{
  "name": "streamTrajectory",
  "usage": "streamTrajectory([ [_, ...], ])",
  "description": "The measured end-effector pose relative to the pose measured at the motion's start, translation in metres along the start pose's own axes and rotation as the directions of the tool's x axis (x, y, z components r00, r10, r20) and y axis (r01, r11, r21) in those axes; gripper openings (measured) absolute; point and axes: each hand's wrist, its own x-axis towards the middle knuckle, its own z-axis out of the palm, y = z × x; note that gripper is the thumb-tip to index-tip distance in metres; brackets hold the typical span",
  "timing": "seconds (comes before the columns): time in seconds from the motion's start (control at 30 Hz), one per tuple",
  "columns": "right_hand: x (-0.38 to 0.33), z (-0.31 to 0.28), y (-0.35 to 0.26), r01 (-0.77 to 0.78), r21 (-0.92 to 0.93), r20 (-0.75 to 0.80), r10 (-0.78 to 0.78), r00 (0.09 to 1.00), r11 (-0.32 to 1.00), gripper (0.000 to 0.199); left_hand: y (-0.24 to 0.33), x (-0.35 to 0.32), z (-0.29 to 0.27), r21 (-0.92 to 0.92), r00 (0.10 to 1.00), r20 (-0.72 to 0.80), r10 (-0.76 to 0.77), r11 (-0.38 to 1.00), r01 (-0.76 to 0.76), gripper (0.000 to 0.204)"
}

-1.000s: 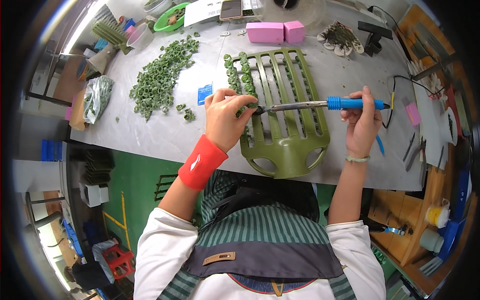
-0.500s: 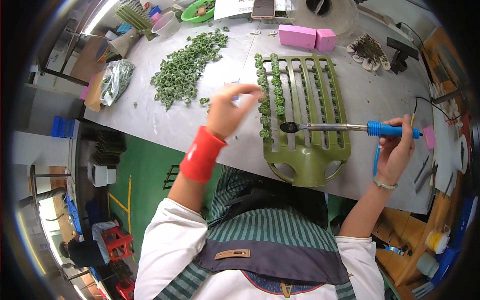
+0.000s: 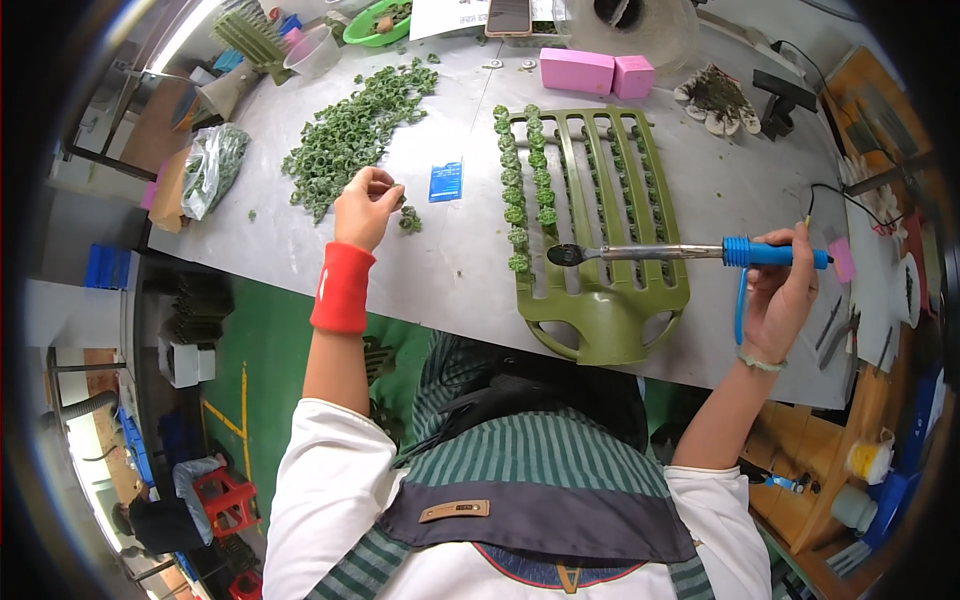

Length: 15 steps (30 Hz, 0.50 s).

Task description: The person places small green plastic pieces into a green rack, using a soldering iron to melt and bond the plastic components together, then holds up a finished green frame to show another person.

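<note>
In my right hand (image 3: 782, 300) is a soldering iron (image 3: 680, 252) with a blue handle and a dark, spoon-shaped tip. Its shaft lies level across the lower part of an olive-green slotted plastic frame (image 3: 612, 300); I cannot tell whether they touch. Small green leafy pieces (image 3: 513, 190) line the frame's left bars, and more show between bars farther right. My left hand (image 3: 362, 210), below a red wristband, is at the near edge of a loose heap of similar pieces (image 3: 350, 130). Its fingertips are pinched on a small green leafy piece, mostly hidden. Another piece (image 3: 410, 220) lies just beside it.
A blue packet (image 3: 446, 182) lies between heap and frame. Pink blocks (image 3: 577, 72), a stained glove (image 3: 718, 100) and a phone (image 3: 509, 17) are toward the back. At left sits a clear bag of green pieces (image 3: 215, 170). A cable (image 3: 850, 192) runs at right.
My left hand has moved left from the frame's left bars to the heap and closed in a pinch. The blue packet has come into sight. My right hand still holds the iron over the frame.
</note>
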Motion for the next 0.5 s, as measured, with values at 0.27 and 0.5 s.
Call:
streamTrajectory([
  [0.27,0.002,-0.01,0.004,0.032,-0.023,-0.025,-0.032,0.999,0.999,0.031,0.101,-0.089,0.045,-0.218,0.896,0.248,0.37,0.922,-0.32,0.02],
  [0.5,0.003,-0.006,0.019,0.009,0.03,0.007,-0.01,1.0,1.0,0.029,0.109,-0.099,0.081,0.209,0.739,0.15,0.657,0.71,-0.673,0.027],
])
